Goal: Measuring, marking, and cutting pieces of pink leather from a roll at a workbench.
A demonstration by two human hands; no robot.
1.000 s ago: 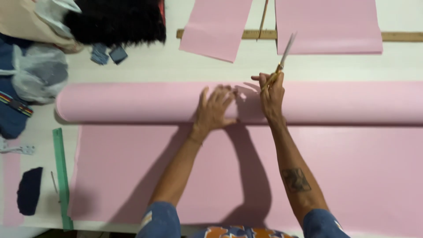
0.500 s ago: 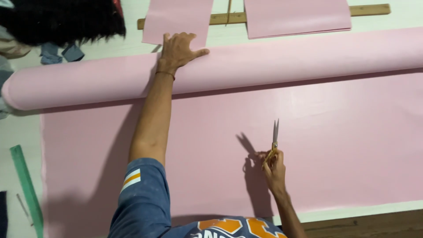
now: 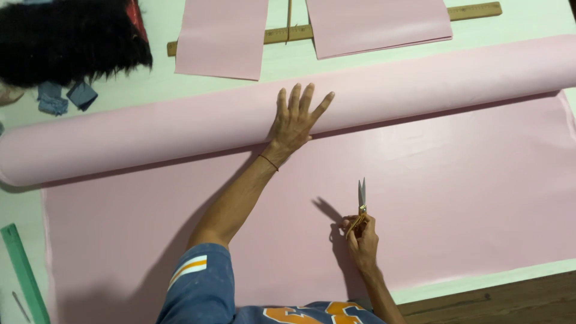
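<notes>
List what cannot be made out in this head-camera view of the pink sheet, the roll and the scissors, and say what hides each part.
- Pink roll: its right end is cut off by the frame edge.
- Scissors: handles hidden inside the right hand; blades look closed, too small to be sure.
- Sheet under the left hand and forearm: covered.
- Wooden ruler: its middle lies under two cut pink pieces.
- Green ruler: lower end cut off by the bottom edge.
</notes>
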